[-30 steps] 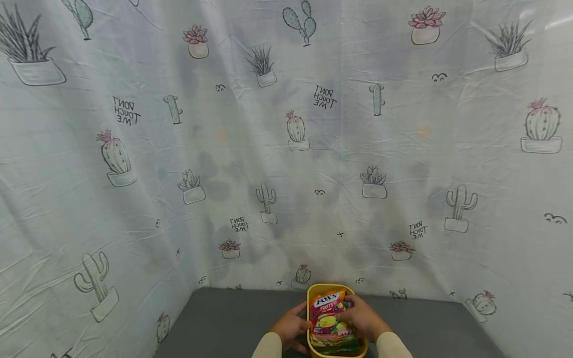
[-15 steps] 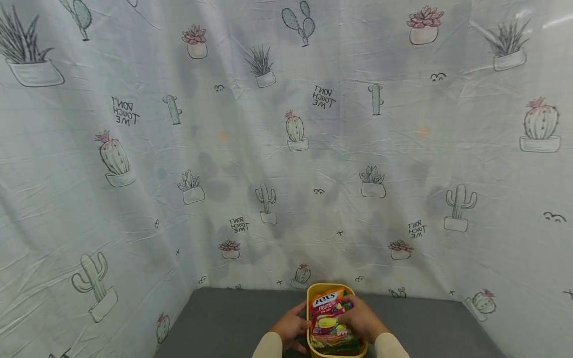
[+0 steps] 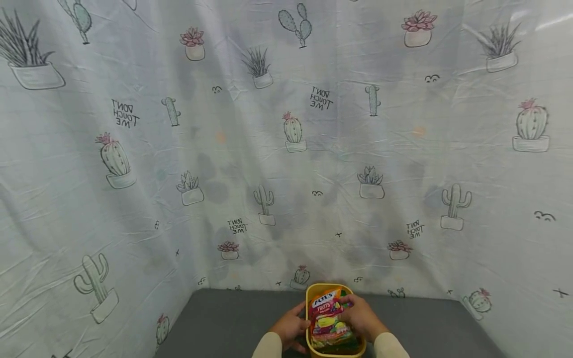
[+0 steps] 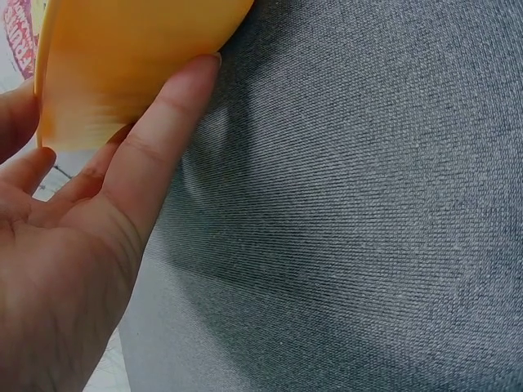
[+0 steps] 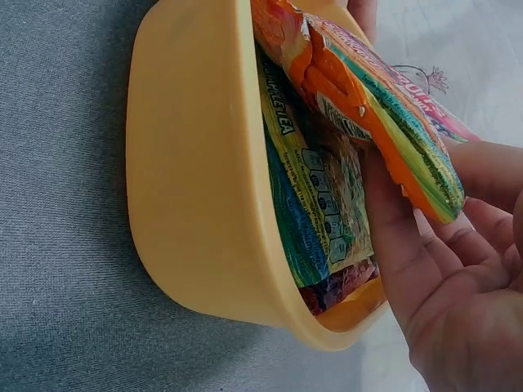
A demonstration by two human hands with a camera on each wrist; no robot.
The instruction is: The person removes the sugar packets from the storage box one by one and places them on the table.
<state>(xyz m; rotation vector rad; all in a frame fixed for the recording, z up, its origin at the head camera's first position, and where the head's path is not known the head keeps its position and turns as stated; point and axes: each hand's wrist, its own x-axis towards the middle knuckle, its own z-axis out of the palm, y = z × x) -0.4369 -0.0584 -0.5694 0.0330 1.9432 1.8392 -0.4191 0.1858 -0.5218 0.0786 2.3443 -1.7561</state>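
Note:
A yellow plastic bin (image 3: 317,286) stands on the grey table, with packets inside. At its left side is my left hand (image 3: 290,325), gripping the wall. In the left wrist view, one finger overlaps the rim, and others lie along the outer wall (image 4: 139,65). Over the bin's right side, my right hand (image 3: 361,318) holds a FOX'S fruits candy bag (image 3: 326,318), orange and pink, by its edge. The right wrist view shows this bag tilted above a green and yellow tea packet (image 5: 315,188) marked "TEA". A dark red packet (image 5: 339,286) shows beside that packet.
The grey cloth-like table (image 3: 241,318) extends to both sides of the bin. Right behind the table hangs a white curtain (image 3: 286,169) printed with cacti, and it wraps round the left and right sides too.
The candy bag's top has tipped slightly to the left in my right hand. My left hand stays at the bin's left wall. The head view has shifted a little.

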